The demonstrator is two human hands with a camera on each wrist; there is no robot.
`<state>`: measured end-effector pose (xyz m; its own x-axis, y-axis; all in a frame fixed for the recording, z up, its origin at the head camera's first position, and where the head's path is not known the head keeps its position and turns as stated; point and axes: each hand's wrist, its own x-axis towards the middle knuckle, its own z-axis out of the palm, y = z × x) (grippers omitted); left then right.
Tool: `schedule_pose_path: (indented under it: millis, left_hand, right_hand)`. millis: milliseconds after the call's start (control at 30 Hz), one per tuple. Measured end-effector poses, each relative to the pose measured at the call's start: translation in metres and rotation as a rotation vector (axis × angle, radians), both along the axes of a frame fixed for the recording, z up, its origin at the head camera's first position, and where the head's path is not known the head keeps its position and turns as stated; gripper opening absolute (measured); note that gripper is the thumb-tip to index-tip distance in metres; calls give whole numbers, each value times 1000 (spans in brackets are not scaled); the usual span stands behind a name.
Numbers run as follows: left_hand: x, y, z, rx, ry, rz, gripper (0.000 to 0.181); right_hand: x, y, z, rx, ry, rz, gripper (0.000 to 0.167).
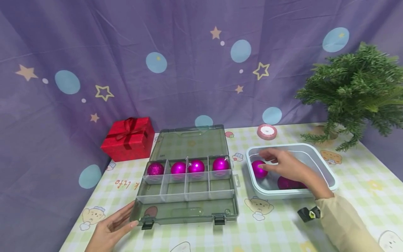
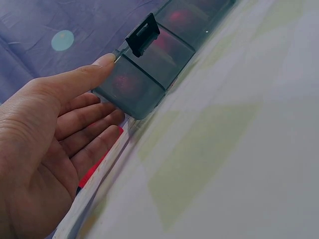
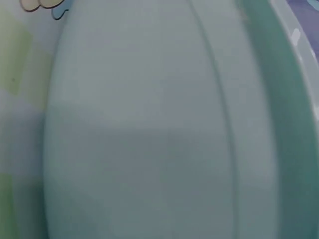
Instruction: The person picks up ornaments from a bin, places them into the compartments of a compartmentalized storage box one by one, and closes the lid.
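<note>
A smoky grey divided organizer box (image 1: pixel 187 212) lies with its lid (image 1: pixel 192 145) laid back. Its rear row holds a glittery magenta bauble (image 1: pixel 155 169) and several smooth ones (image 1: pixel 221 163). My left hand (image 1: pixel 111 227) is at the box's front left corner, thumb against the front edge, other fingers fairly straight along the side; the left wrist view shows the thumb tip on the corner. My right hand (image 1: pixel 288 168) reaches into a pale blue tub (image 1: pixel 296 192). Its thumb overlaps a magenta bauble (image 1: pixel 259 173), with the fingers spread above it. Darker baubles (image 1: pixel 286 183) lie below that hand, partly hidden.
A red gift box (image 1: pixel 129 140) with a dark bow stands at the back left. A pink ribbon spool (image 1: pixel 267 131) lies behind the tub, and an artificial tree (image 1: pixel 355 87) rises at the back right. The right wrist view shows only tub wall (image 3: pixel 149 124) and tablecloth nearby.
</note>
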<state>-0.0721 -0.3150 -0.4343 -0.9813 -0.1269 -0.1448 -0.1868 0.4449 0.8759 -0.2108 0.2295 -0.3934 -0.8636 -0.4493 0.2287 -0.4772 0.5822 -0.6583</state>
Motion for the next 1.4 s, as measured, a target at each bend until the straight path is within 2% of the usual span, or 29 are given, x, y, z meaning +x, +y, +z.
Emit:
schedule_pose_path:
  millis: [300, 867, 1267, 1400]
  left_hand:
    - [-2, 0, -1, -2, 14, -11, 70]
    - [-1, 1, 0, -20, 3, -1, 71]
    - [-1, 0, 0, -8, 2, -1, 71]
    - [-1, 0, 0, -16, -7, 4, 72]
  right_hand:
    - [0, 0, -8, 42, -9, 4, 36]
    - [1, -1, -12, 84, -81, 20, 47]
    - [2, -1, -10, 73, -81, 18, 48]
    - [4, 2, -7, 53, -51, -1, 43]
